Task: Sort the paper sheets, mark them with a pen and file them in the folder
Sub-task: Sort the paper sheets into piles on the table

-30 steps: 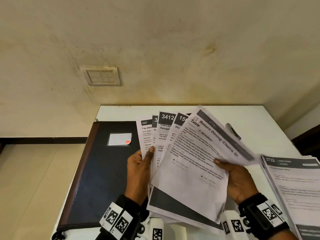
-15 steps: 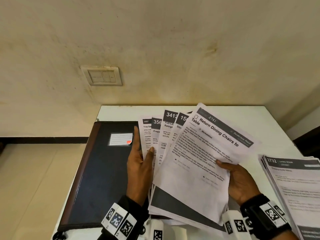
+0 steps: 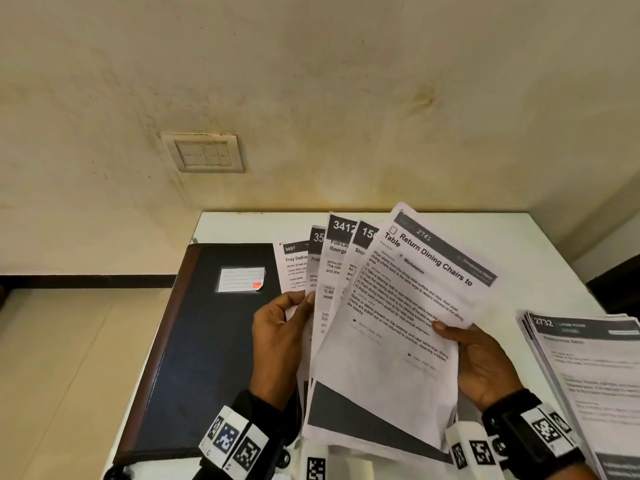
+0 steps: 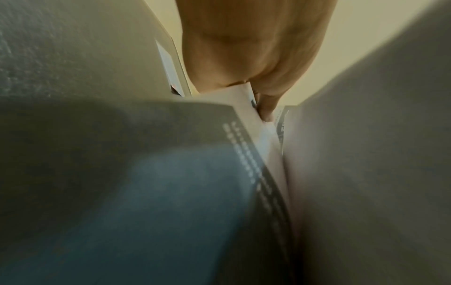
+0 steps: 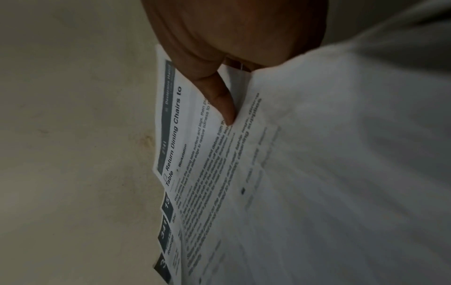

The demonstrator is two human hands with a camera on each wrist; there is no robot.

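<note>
Leftmost, a dark folder (image 3: 194, 341) lies closed on the white table (image 3: 519, 244), a lined label (image 3: 240, 279) on its cover. Beside it, the left hand (image 3: 280, 337) pinches a fan of printed paper sheets (image 3: 332, 271) between thumb and fingers, held above the table. The right hand (image 3: 481, 365) grips the front sheet (image 3: 398, 334) (headed "Return Dining Chairs to Table"), thumb on its face. Farthest right, a second stack of sheets (image 3: 592, 368) rests on the table.

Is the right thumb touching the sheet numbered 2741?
Touching. In the right wrist view the right hand's thumb presses flat on the 2741 sheet; the head view shows the same contact.
</note>
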